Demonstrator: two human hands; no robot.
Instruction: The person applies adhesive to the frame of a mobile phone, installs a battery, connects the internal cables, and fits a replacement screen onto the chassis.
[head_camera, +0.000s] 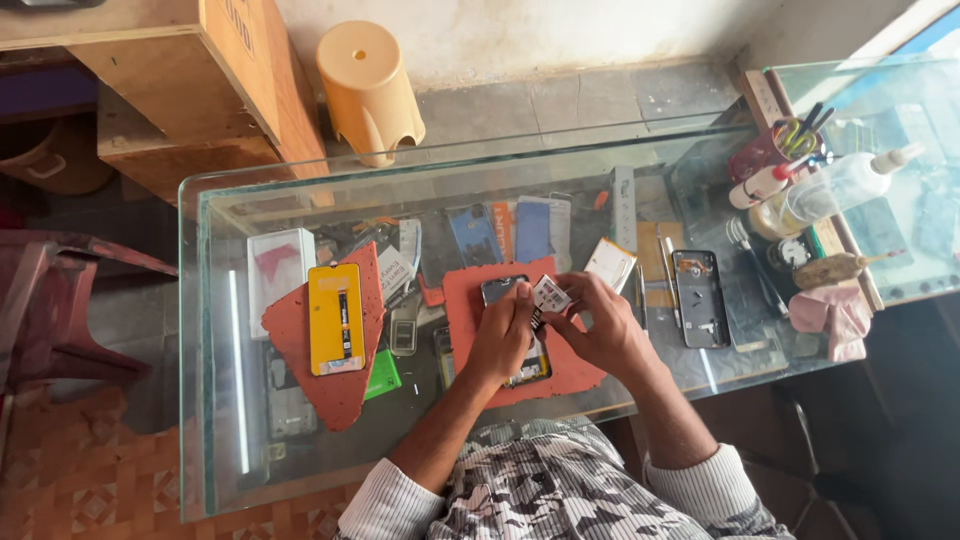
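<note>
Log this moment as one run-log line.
left hand: on phone | right hand: pinching small white part | surface: red mat on glass table

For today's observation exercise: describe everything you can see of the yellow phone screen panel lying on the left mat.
The flat yellow rectangular phone screen panel lies face down and almost upright in the picture on a ragged red-orange rubber mat on the glass counter. A thin dark strip, apparently a flex cable, runs down its middle, and its lower edge shows a pale band. It looks like plastic-backed glass. Neither hand touches it; both work at the other mat to the right.
</note>
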